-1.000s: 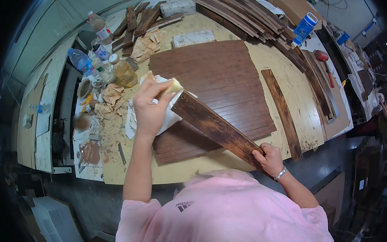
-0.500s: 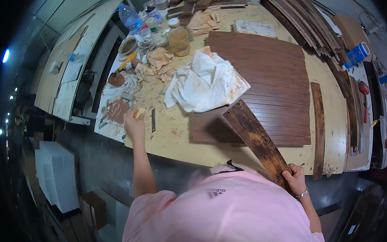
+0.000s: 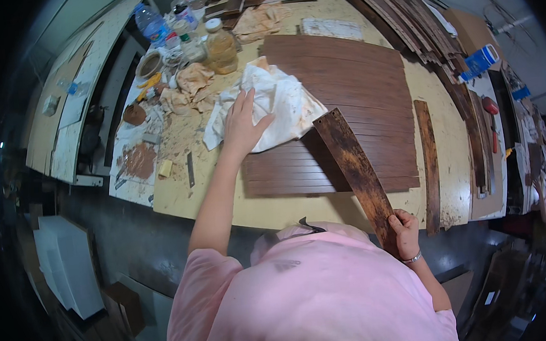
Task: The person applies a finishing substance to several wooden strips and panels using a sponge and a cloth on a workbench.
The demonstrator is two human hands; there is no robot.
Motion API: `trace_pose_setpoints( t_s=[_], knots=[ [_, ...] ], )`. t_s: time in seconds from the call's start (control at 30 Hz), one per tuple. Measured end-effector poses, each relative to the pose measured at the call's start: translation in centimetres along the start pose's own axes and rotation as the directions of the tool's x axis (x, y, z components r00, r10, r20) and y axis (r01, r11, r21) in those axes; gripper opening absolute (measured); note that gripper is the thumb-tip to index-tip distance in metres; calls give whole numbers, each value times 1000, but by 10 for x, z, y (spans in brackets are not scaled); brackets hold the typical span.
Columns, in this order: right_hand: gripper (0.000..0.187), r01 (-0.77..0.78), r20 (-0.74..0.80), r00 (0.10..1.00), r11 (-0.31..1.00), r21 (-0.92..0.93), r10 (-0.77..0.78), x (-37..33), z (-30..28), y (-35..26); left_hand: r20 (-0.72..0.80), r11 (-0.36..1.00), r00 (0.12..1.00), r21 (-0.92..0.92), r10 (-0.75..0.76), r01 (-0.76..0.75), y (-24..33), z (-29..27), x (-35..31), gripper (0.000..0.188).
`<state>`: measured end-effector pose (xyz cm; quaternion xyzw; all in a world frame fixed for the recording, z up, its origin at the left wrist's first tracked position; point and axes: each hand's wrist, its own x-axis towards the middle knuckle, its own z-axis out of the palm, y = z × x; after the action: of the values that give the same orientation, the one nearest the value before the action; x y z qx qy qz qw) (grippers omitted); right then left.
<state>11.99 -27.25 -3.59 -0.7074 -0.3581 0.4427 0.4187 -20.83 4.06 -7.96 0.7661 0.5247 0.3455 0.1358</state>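
My left hand (image 3: 243, 125) lies on a crumpled white cloth (image 3: 278, 104) with its fingers stretched out. The stained cloth rests over the left part of a panel of dark brown wooden strips (image 3: 348, 72). My right hand (image 3: 405, 232) grips the near end of a dark, patchy wooden plank (image 3: 353, 159), thumb on its top face. The plank slants away to the left, its far end by the cloth's right corner. A small yellow block (image 3: 165, 169) lies on the table left of my left forearm, beside a thin dark strip (image 3: 190, 170).
Bottles and a jar of amber liquid (image 3: 221, 47) stand at the back left, near tan rags (image 3: 192, 81). A brown smear (image 3: 138, 160) marks the left side. Another plank (image 3: 430, 167) lies right of the panel. Stacked boards (image 3: 395, 22) and a blue bottle (image 3: 479, 62) are farther right.
My left hand has let go of the small yellow block and moved right onto the white cloth. My right hand still holds the plank. The whole view has shifted slightly.
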Motion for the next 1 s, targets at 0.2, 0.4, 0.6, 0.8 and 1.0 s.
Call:
trace_pose_setpoints(
  t_s=[0.2,0.4,0.6,0.8,1.0],
  knots=[
    [22,-17,-116,993,999,-28,14,-26,-5,-12,-27,975,975,-30,-219,218,-34,30,27,33],
    [31,-72,-252,967,974,-217,16,-37,-3,13,178,864,974,-503,143,-35,78,-16,14,17],
    [33,38,-93,990,828,-560,-108,-42,-1,-20,451,821,892,-502,-19,271,135,-5,-19,18],
    [37,56,-158,978,896,-441,-139,-43,-8,-13,275,434,856,-769,-438,469,103,-27,25,12],
    [40,53,-166,971,835,-548,-170,-32,-8,-21,481,730,868,-636,120,251,131,-27,-6,17]
  ],
)
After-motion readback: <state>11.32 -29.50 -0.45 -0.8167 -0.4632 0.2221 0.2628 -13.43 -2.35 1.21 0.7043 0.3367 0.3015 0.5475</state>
